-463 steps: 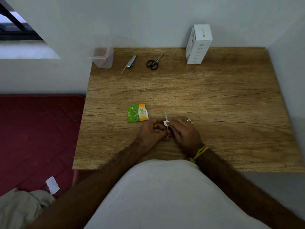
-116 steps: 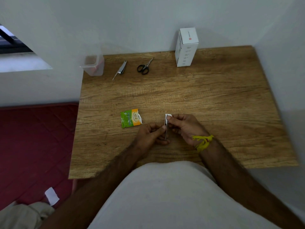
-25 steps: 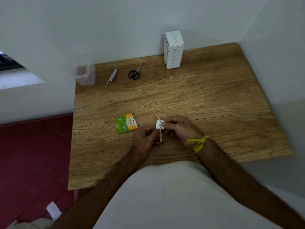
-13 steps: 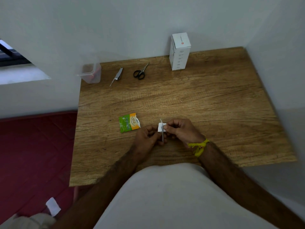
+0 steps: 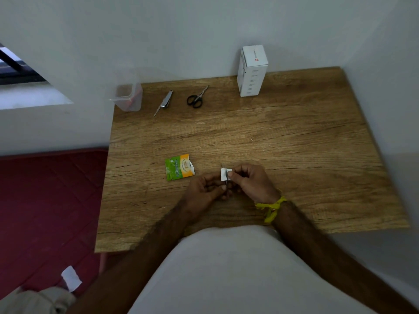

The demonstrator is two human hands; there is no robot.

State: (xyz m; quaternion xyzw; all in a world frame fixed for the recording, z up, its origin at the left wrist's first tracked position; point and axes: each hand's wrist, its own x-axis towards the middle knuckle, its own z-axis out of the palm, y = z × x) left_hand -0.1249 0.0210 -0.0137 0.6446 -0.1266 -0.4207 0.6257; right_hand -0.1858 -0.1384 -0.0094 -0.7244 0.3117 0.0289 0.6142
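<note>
Your left hand [image 5: 204,191] pinches the near end of a thin metal tool [image 5: 226,185] just right of the green sachet [image 5: 179,167], with the tool's tip pointing away from you. Your right hand [image 5: 251,182], further right of the sachet, pinches a small white pad [image 5: 224,173] wrapped against the tool's upper part. Both hands sit low over the surface [image 5: 294,143]. Well beyond the sachet, by the wall, are a clear container [image 5: 129,96], a nail clipper [image 5: 164,104], scissors [image 5: 196,98] and a white box [image 5: 252,71].

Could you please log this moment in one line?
left hand: grips metal tool; right hand: pinches white pad on it; green sachet: on table
</note>
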